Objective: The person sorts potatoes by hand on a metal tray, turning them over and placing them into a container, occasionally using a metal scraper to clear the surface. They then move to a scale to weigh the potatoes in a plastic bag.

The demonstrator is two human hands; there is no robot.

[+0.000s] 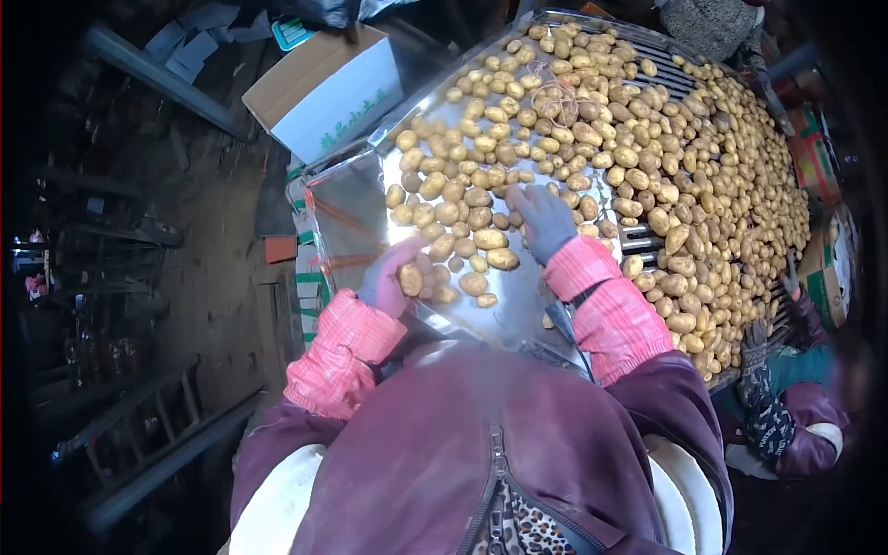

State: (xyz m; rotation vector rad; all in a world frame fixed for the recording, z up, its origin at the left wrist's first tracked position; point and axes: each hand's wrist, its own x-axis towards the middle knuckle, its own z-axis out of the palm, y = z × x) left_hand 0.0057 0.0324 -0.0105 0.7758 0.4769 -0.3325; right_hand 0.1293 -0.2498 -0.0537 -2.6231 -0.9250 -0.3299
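On table [356,215], my left hand [388,279] is cupping a light, firm potato [410,278] round its middle; right hand [544,220] is lying spread over pile [467,199]

Daylight brightly illuminates the potatoes [647,139]; glare reflects off the metal sorting table [356,208]. Left side and corners are dark. Fisheye distortion curves the edges; slight blur throughout.

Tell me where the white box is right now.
In the head view, the white box sits at upper left, just off the far left corner of the metal table, beyond the left hand and the potatoes.
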